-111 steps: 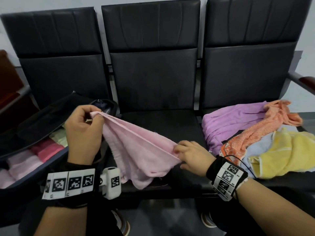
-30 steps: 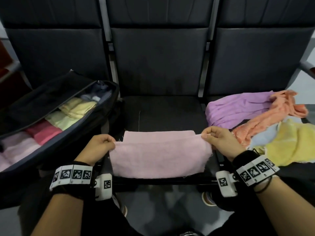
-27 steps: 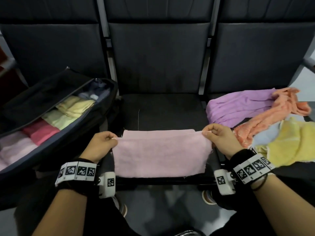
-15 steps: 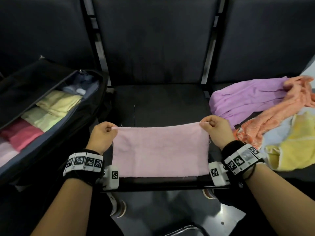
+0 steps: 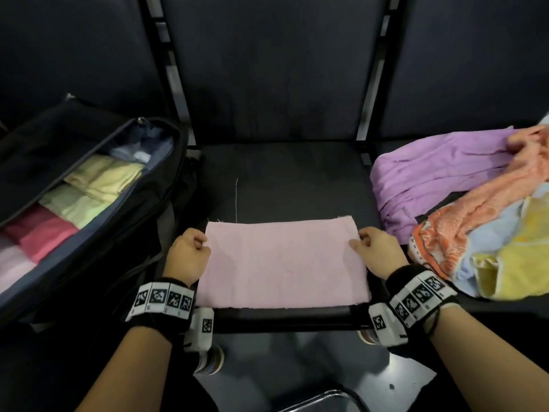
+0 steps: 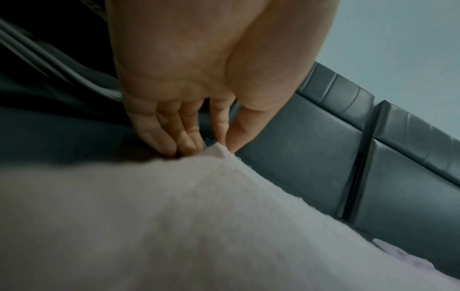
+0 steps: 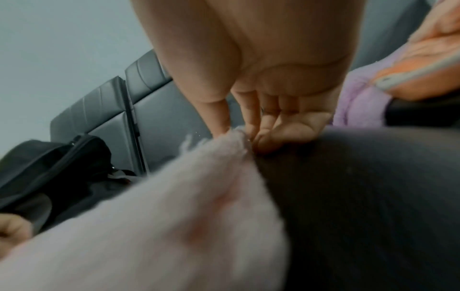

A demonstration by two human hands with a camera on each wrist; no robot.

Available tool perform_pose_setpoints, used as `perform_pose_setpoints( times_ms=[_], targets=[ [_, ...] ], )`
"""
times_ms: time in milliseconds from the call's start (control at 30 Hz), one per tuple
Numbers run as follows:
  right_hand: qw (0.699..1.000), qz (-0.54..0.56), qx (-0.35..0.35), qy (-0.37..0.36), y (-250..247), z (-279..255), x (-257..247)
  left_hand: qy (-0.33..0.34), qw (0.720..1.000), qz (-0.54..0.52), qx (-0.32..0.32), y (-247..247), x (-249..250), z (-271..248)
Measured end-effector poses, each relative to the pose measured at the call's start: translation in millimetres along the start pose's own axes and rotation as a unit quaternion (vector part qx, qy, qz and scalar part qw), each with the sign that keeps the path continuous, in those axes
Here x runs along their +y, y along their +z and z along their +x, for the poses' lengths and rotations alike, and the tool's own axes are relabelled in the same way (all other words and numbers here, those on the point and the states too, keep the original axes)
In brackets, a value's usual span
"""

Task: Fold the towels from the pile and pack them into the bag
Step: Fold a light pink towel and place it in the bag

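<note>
Laying: pink towel flat on the middle seat, folded to a rectangle, near edge at the seat's front lip.
Left grip: left hand at the towel's left edge; the wrist view shows thumb and forefinger pinching the far corner, other fingers curled down onto the seat.
Right grip: right hand at the towel's right edge, pinching the frayed far corner; thumb lies on top of the cloth.
Bag: left of the towel, open, folded towels in yellow, green and pink rowed inside.
Pile: right of the towel; purple, orange, pale blue and yellow pieces, unfolded.
Risk, slip: my guess is the near edge could slide off the front lip if the next fold drags the cloth toward the person.
Risk, skew: corners pinched unevenly would give a crooked fold that sits badly in the bag's rows.
Risk, fray: loose threads at the far edge, one long strand trailing behind the towel, may snag on fingers.
Risk, layers: releasing one corner early could let the stacked layers shift.
Writing: none readable; wristbands carry only black-and-white square markers.
</note>
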State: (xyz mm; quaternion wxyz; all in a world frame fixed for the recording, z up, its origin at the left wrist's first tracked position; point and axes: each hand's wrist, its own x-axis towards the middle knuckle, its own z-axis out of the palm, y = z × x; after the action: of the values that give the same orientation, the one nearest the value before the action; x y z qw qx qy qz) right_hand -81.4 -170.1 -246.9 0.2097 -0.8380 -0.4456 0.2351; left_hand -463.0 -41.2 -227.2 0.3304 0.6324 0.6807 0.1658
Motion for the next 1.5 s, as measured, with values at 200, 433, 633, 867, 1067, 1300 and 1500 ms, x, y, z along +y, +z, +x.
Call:
perform_pose_setpoints(
  times_ms=[200, 433, 633, 867, 1067, 1300, 1500],
  targets=[
    [0.999, -0.001, -0.026, 0.024, 3, -21, -10, 0.004, 0.999, 0.036, -0.040, -2, -2, -25],
    [0.978, 0.183, -0.004, 0.101, -33, -22, -3, -0.017, 0.995, 0.021, -0.094, 1, 16, -49],
    [0.881, 0.380, -0.133, 0.250, -60, -33, 2, -0.012, 0.993, 0.036, -0.111, 11, 27, -54],
    [0.850, 0.464, -0.208, 0.139, -63, -48, -52, 0.021, 0.989, -0.121, -0.085, 14, 41, -57],
    [0.880, 0.401, -0.247, 0.060, -14, -64, -141, -0.062, 0.945, -0.284, -0.150, 19, 51, -64],
    [0.859, 0.413, -0.297, 0.064, 29, -79, -166, -0.109, 0.938, -0.294, -0.150, 22, 44, -64],
    [0.913, 0.327, -0.242, -0.004, 20, -76, -115, -0.035, 0.970, -0.203, -0.126, 34, 49, -71]
  ],
)
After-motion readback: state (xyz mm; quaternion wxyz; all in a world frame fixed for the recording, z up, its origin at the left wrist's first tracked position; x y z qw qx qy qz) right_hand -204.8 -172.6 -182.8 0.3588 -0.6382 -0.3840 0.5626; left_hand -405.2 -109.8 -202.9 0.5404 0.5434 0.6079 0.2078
